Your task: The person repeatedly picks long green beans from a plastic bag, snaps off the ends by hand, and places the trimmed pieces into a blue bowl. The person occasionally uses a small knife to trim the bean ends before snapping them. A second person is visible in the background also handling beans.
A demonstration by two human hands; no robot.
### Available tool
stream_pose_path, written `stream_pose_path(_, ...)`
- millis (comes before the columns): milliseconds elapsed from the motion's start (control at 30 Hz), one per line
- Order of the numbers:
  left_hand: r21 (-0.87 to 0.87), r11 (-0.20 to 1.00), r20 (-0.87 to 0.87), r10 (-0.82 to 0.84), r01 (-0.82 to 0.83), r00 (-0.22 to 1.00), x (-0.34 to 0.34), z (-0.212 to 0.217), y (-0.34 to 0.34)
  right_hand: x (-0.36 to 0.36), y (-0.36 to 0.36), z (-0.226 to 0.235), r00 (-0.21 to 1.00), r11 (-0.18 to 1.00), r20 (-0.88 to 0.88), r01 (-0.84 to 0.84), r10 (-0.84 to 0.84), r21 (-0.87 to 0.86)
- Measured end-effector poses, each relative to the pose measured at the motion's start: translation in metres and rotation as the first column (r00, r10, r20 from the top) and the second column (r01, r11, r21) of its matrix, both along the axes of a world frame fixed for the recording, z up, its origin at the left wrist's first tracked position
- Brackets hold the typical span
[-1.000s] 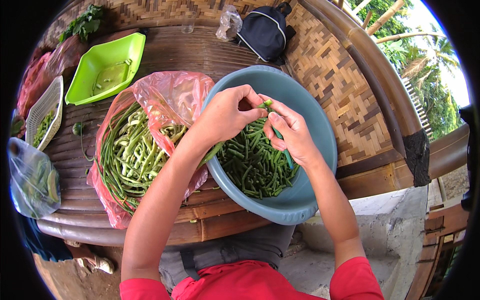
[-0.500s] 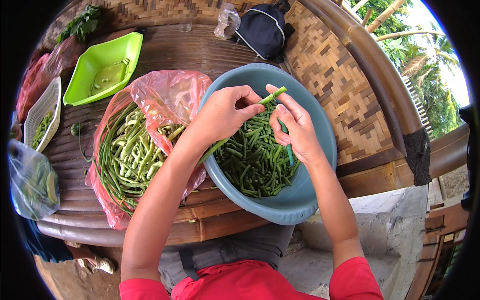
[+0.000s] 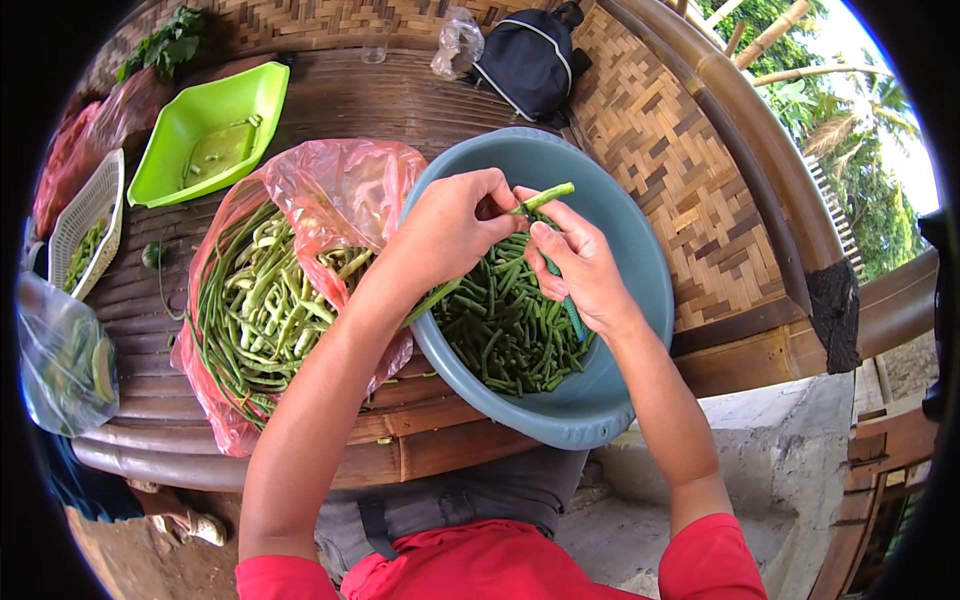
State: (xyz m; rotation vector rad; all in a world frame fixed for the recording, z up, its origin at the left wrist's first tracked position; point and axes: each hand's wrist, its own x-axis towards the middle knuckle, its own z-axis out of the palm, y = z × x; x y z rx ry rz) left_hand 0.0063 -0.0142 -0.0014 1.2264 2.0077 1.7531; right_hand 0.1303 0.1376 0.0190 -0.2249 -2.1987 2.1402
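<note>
My left hand (image 3: 452, 222) is closed on a long green bean (image 3: 548, 197), whose tip sticks out past the fingertips over the blue-grey basin (image 3: 640, 235). In my right hand (image 3: 582, 268) is a small knife with a green handle (image 3: 574, 320); its blade is mostly hidden by the fingers, close against the bean. Short cut bean pieces (image 3: 500, 335) fill the bottom of the basin below both hands. To the left, beside my left forearm, an opened red plastic bag (image 3: 345, 170) holds a heap of whole long beans (image 3: 262, 310).
A bright green tray (image 3: 170, 165) with a few bits in it stands at the far left, near a white basket (image 3: 107, 225) and a clear bag of vegetables (image 3: 65, 360). At the back sit a black bag (image 3: 527, 65) and a clear plastic bag (image 3: 458, 45). A woven wall (image 3: 690, 160) rises at right.
My right hand has shifted slightly left and down, bringing the knife up to the bean beside my left fingertips. The left hand stays almost in place.
</note>
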Motion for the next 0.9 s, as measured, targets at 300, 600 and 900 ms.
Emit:
stream_pose_path(300, 0.063, 0.998, 0.012, -0.019, 0.018, 1.000, 0.002, 0.000, 0.000, 0.000, 0.011, 0.004, 0.996, 0.991, 0.023, 0.088, -0.086, -0.100)
stream_pose_path(600, 0.103, 0.993, -0.025, -0.049, 0.052, 0.998, 0.001, -0.002, 0.000, 0.002, 0.013, 0.006, 0.990, 0.989, 0.097, -0.090, 0.102, -0.120)
stream_pose_path(900, 0.104, 0.992, -0.035, -0.061, 0.064, 0.998, 0.001, -0.003, 0.001, 0.000, 0.008, 0.005, 0.999, 0.998, 0.033, -0.026, 0.027, -0.053)
